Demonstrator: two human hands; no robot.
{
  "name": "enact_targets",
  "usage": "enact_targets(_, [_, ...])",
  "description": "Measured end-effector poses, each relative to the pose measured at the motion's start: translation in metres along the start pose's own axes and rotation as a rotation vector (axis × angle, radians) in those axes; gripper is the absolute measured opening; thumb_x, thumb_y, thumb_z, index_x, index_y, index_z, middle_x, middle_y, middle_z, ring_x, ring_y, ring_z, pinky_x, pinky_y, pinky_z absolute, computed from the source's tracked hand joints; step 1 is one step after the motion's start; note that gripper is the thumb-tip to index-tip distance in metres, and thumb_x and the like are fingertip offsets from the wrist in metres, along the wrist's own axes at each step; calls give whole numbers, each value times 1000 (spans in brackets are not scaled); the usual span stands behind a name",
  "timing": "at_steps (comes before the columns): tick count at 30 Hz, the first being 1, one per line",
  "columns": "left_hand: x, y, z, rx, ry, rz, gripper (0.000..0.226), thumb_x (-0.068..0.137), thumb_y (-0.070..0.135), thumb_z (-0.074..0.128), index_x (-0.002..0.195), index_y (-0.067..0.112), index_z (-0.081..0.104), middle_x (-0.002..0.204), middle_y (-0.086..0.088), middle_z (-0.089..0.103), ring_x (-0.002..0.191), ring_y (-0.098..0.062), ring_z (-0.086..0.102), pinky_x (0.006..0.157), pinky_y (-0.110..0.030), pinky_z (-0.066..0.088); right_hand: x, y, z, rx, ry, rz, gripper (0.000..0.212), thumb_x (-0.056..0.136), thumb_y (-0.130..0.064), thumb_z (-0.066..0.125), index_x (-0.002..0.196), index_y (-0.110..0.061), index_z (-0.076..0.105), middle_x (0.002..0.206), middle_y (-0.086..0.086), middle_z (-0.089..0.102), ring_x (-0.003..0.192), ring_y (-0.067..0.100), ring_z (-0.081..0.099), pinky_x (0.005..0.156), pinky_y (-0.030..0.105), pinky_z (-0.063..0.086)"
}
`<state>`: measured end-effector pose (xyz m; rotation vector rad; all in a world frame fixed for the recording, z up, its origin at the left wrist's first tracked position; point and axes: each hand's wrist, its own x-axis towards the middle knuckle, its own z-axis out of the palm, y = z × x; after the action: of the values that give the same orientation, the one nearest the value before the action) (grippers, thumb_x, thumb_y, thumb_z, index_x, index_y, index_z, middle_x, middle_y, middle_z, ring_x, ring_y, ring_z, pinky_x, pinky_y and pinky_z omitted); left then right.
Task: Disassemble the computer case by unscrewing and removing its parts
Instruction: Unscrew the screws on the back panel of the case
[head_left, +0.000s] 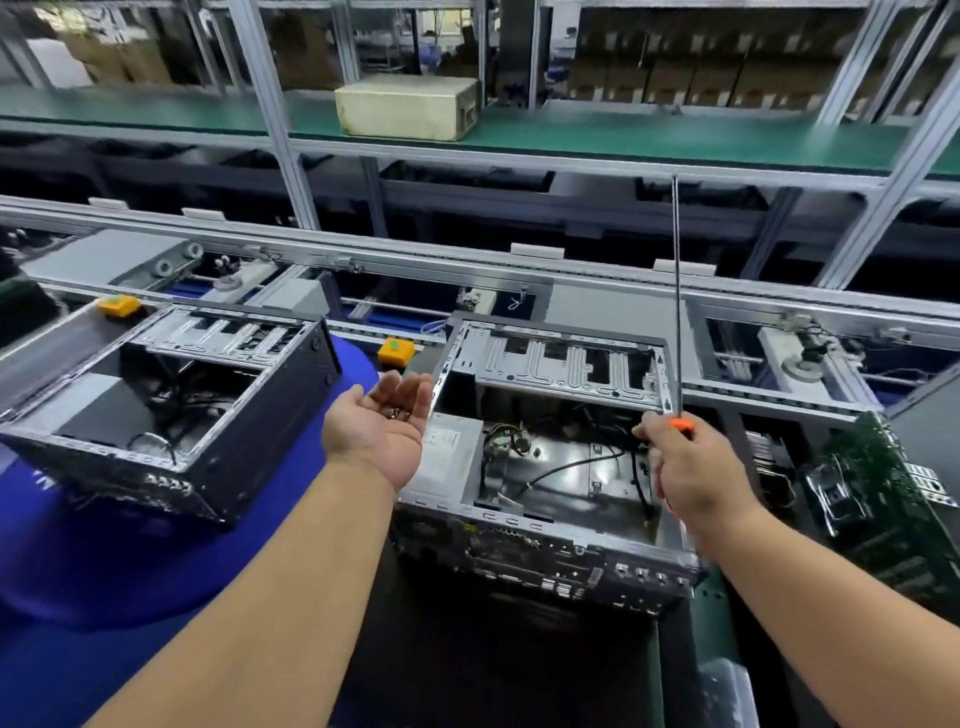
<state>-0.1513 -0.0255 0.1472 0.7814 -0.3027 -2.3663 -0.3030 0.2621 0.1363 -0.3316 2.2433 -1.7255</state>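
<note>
Item: computer case (545, 467), open, centre of the frame, rear ports toward the lower edge; cables and a grey power supply (449, 457) visible inside.

Left hand (376, 426): centre frame, palm up and cupped, fingers relaxed, carrying a few small screws (397, 413) just left of the case.

Right hand (691, 473): right of centre, fingers curled round the orange handle of a long screwdriver (677, 312), shaft pointing up toward the top of the frame.

Also present: second open case (171, 400) at left on a blue mat; circuit board (878, 499) at right edge; beige box (408, 106) on the upper green shelf.

Step in hand, as judged: setting aside the removed screws. Best done by keeping the palm level and tipping them into one place, clear of the case interior, with the driver tip held away.

Writing: the power supply carries a label, too blurred to read; no brand legible.
</note>
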Motion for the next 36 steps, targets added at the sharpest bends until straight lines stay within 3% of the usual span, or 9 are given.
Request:
enact_targets(5, [25, 46, -22, 95, 75, 60, 52, 108, 27, 30, 79, 7, 68, 74, -10, 71, 65, -25, 73, 68, -33, 57, 0, -7, 56, 29, 2, 60, 58, 72, -70, 58, 96, -18, 70, 62, 3, 48, 57, 22, 41, 57, 38, 33])
enact_targets(10, [53, 56, -87, 416, 222, 150, 22, 87, 16, 47, 66, 16, 49, 58, -1, 36, 45, -17, 32, 44, -27, 26, -3, -5, 115, 98, -73, 61, 51, 81, -61, 62, 98, -14, 66, 58, 3, 44, 53, 21, 34, 52, 38, 31])
enact_targets(14, [58, 25, -148, 756, 260, 97, 12, 67, 14, 52, 59, 19, 45, 54, 0, 34, 45, -15, 28, 44, -28, 23, -10, -3, 146, 15, -53, 6, 60, 81, -63, 59, 97, -4, 60, 60, 6, 43, 56, 25, 35, 54, 40, 34])
enact_targets(17, [59, 12, -182, 987, 142, 121, 14, 75, 18, 51, 63, 23, 50, 63, -3, 40, 55, -19, 36, 50, -30, 30, -17, -2, 152, -91, -11, -72, 62, 81, -66, 56, 91, -5, 59, 60, 6, 45, 54, 22, 38, 57, 38, 35])
enact_targets(21, [65, 6, -183, 1126, -130, 314, 21, 87, 23, 47, 68, 21, 54, 67, 5, 46, 67, -16, 42, 63, -33, 37, -23, -1, 157, -185, 34, -161, 49, 89, -58, 55, 86, -9, 59, 57, -3, 47, 51, 15, 43, 55, 36, 40])
enact_targets(23, [71, 5, -174, 1165, -222, 382, 24, 92, 22, 44, 72, 13, 54, 69, 7, 48, 69, -12, 45, 65, -29, 40, -25, 0, 160, -250, 66, -224, 48, 95, -54, 55, 84, -7, 59, 55, -6, 46, 49, 10, 42, 53, 25, 41])
enact_targets(28, [92, -3, -177, 1549, -316, 488, 24, 106, 15, 43, 85, 16, 53, 82, 5, 53, 77, -15, 49, 73, -32, 38, -25, 4, 159, -237, 52, -216, 43, 104, -40, 57, 87, 0, 54, 55, -4, 42, 46, 9, 37, 45, 15, 36])
enact_targets(31, [94, -8, -182, 1822, -393, 544, 15, 98, 2, 57, 97, 15, 61, 100, 2, 55, 90, -18, 52, 80, -33, 45, -25, 5, 158, -202, 34, -196, 44, 103, -42, 55, 89, -1, 52, 56, 0, 42, 46, 12, 37, 44, 17, 36])
enact_targets(36, [90, -7, -179, 1993, -409, 543, 20, 87, -7, 63, 100, 8, 64, 110, -2, 51, 98, -23, 52, 88, -39, 50, -24, 6, 158, -179, 47, -194, 45, 104, -43, 55, 90, -1, 52, 57, 1, 42, 46, 13, 36, 43, 19, 36])
